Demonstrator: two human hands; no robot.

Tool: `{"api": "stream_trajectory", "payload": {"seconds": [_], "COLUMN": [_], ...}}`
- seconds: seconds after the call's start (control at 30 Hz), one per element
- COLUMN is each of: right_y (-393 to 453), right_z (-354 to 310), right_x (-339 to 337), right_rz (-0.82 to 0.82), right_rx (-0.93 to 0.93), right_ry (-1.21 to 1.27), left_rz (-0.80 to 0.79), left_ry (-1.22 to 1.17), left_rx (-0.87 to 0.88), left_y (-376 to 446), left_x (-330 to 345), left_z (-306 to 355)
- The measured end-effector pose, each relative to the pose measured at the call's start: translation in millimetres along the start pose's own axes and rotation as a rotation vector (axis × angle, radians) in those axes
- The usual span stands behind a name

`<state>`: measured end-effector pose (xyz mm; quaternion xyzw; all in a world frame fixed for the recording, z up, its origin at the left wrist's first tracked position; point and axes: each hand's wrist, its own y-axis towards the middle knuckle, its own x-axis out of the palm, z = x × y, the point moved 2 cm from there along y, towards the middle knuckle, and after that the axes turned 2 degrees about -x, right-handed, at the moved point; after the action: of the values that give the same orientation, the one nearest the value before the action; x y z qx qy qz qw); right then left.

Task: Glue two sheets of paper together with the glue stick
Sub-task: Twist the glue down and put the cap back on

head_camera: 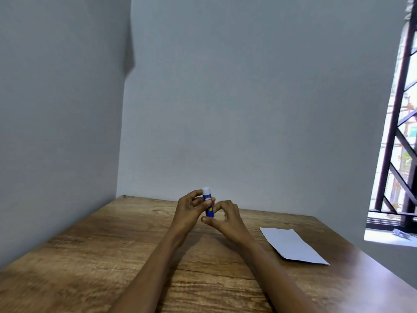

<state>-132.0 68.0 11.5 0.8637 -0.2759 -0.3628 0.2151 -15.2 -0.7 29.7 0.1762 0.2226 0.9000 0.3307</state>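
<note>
Both bare forearms reach forward and converge, wrists nearly level. The left hand (188, 211) curls its fingers and thumb round a small blue glue stick with a white cap (208, 205), holding it upright. The right hand (225, 216) sits just beside it, fingers bent at the stick's base.

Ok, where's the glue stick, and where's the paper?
glue stick (209, 207): head view, on its blue body between the two hands.
paper (293, 246): head view, on the middle of the white sheet lying on the table.
</note>
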Motion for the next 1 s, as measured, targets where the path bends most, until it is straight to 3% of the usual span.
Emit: {"api": "stream_trajectory", "payload": {"seconds": [0.07, 0.13, 0.33, 0.57, 0.7, 0.8, 0.87, 1.0], "right_y": [-3.6, -3.5, 2.3, 2.0, 6.7, 4.7, 4.4, 4.9], "right_z": [-0.8, -3.8, -8.3, -5.5, -8.1, -7.0, -4.1, 0.6], "right_x": [3.1, 3.7, -3.5, 2.0, -1.9, -6.7, -6.0, -2.9], "right_rz": [-0.151, -0.202, 0.139, -0.059, 0.126, 0.306, 0.307, 0.144], "right_rx": [-0.02, -0.026, -0.063, -0.173, -0.247, -0.223, -0.222, -0.294], "right_ry": [0.046, 0.085, -0.128, -0.006, -0.293, -0.35, -0.277, -0.209], "left_rz": [0.017, 0.023, -0.008, 0.027, 0.034, 0.005, -0.003, 0.015], "left_ry": [-0.01, -0.023, -0.025, -0.042, -0.042, -0.016, -0.012, -0.064], "left_rx": [0.008, 0.009, 0.019, 0.042, 0.051, 0.054, 0.056, 0.071], "left_y": [0.4, 1.1, -1.0, -1.9, -3.5, -5.5, -6.0, -5.2], "left_x": [-4.4, -6.9, 0.9, -4.2, -0.8, 6.3, 7.4, 3.4], "left_z": [1.9, 4.4, 5.8, 12.1, 14.2, 12.6, 13.2, 17.6]}}
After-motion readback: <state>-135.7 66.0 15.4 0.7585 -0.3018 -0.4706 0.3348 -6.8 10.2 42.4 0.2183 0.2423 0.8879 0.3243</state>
